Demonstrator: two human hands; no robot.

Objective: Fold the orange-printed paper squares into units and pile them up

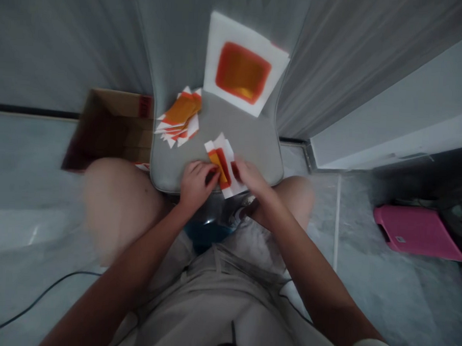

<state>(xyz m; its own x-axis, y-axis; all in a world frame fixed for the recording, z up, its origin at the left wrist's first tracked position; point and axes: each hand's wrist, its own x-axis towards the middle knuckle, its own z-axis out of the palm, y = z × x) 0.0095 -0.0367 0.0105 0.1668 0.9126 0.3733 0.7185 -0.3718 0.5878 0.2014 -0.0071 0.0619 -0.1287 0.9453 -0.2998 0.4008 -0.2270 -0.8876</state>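
Observation:
A folded white paper with an orange and red patch (224,162) lies on the near part of a grey chair seat (251,138). My left hand (196,184) presses its fingers onto the paper's left edge, fingers curled. My right hand (249,178) pinches the paper's right side. A pile of several folded papers (180,117) lies at the seat's left. A stack of flat white sheets with an orange square (241,66) leans at the seat's back.
An open cardboard box (110,129) stands on the floor left of the chair. A pink flat object (418,232) lies on the floor at right. A black cable (30,304) runs along the floor at lower left. My knees flank the seat.

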